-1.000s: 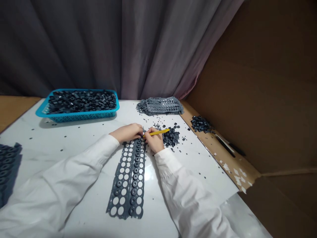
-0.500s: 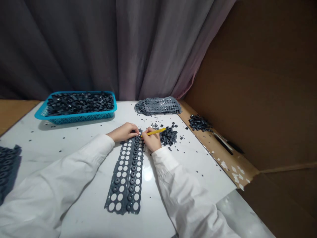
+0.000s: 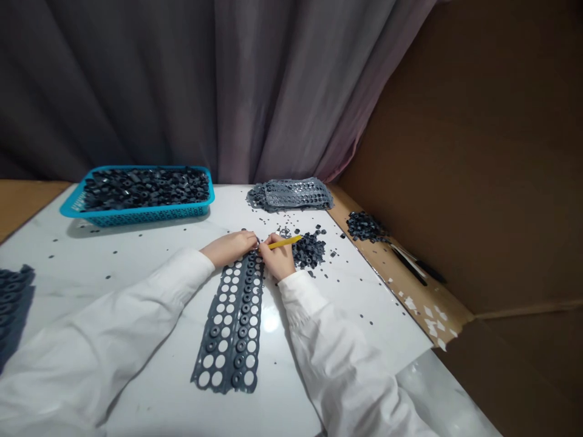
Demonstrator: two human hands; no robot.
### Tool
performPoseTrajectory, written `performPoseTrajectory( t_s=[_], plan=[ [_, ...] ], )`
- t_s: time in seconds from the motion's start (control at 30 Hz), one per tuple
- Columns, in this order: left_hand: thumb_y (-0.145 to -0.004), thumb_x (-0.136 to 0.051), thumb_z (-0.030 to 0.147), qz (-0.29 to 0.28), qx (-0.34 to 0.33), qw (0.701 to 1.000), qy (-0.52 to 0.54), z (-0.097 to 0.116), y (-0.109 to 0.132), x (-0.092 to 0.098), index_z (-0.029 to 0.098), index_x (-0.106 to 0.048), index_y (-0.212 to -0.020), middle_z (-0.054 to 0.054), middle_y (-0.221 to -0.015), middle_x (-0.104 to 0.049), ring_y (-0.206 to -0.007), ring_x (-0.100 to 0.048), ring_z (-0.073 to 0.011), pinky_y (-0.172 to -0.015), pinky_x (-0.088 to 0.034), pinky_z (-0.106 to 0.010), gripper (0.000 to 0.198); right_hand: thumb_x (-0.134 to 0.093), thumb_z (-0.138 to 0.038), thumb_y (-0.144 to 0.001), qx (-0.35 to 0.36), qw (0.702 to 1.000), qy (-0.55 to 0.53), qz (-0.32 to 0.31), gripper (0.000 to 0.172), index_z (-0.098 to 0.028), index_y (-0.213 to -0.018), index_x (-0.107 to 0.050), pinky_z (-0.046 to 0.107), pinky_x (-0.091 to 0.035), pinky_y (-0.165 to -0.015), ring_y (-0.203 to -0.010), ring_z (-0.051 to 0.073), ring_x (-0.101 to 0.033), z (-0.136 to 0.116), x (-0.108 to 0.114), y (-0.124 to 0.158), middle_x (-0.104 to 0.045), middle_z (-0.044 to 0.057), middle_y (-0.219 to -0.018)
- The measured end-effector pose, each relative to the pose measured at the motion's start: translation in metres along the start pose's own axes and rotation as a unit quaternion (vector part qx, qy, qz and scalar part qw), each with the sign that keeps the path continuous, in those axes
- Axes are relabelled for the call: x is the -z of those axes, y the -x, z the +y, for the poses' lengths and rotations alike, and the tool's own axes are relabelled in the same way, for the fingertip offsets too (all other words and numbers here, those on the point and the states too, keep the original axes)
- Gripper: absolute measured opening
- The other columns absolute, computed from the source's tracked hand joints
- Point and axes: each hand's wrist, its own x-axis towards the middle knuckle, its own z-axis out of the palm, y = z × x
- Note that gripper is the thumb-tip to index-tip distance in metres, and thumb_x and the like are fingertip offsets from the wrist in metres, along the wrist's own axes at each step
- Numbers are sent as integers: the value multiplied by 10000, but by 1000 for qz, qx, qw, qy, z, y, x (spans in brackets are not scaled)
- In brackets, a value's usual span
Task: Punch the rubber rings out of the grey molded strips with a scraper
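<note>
A long dark grey rubber sheet (image 3: 228, 331) with rows of round holes lies lengthwise in front of me, and one column of its holes still carries thick rings. At its far end my left hand (image 3: 231, 248) is closed, fingertips pinched together over the sheet's edge; what they hold is hidden. My right hand (image 3: 279, 261) grips a slim yellow tool (image 3: 286, 242), its tip end concealed by the fingers and its tail pointing right. Both hands' fingertips nearly meet. Just right of them sits a heap of small black pieces (image 3: 310, 250).
A blue basket (image 3: 136, 216) full of black pieces stands at the back left. Stacked perforated sheets (image 3: 298, 194) lie at the back. Another dark sheet (image 3: 13, 309) is at the left edge. Pens (image 3: 410, 264) and a second pile (image 3: 367, 226) rest beside the cardboard wall (image 3: 478, 152).
My left hand has shifted slightly right and its fingers have curled in closer to the right hand's fingertips. The right hand and yellow tool have barely moved.
</note>
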Motion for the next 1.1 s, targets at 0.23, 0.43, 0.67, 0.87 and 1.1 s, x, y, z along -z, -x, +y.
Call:
performPoseTrajectory(
  t_s=[0.23,0.43,0.67,0.87,1.1],
  plan=[
    [-832,-503,286,203,86,956,192,-8,3,23,163,-564,-838,-24,-757,-582,-707,-534,-150,-681,-412,-263,138,-486,-222,-659,-18,1000,-15,-9,126,-209,-545,-436,222,-369,-499,-482,112,-447,3,-1,0,-475,-55,-468],
    [-761,-558,172,131,267,758,581,-11,5,24,133,-548,-827,-44,-777,-618,-619,-548,-97,-572,-432,-209,77,-482,-219,-665,-66,993,-96,14,104,-214,-571,-437,226,-403,-465,-441,119,-505,-6,11,5,-544,-50,-488],
    [-798,-558,113,41,298,667,682,-7,8,19,95,-614,-870,-109,-861,-643,-630,-544,-89,-564,-467,-188,93,-485,-229,-656,-73,992,-101,12,106,-219,-564,-433,234,-402,-458,-420,125,-499,-8,13,7,-543,-51,-469],
    [-863,-503,173,-23,275,622,733,3,12,26,81,-635,-835,-90,-789,-613,-513,-410,-50,-448,-379,-156,163,-492,-232,-670,-61,993,-97,24,118,-217,-564,-443,235,-411,-485,-436,124,-507,-4,13,6,-566,-47,-488],
    [-706,-520,123,-6,272,633,725,2,9,25,105,-605,-845,-86,-810,-606,-567,-465,-91,-480,-397,-195,164,-491,-223,-668,-59,994,-93,17,122,-218,-555,-445,239,-398,-481,-432,125,-489,2,9,7,-548,-51,-468]
  ],
)
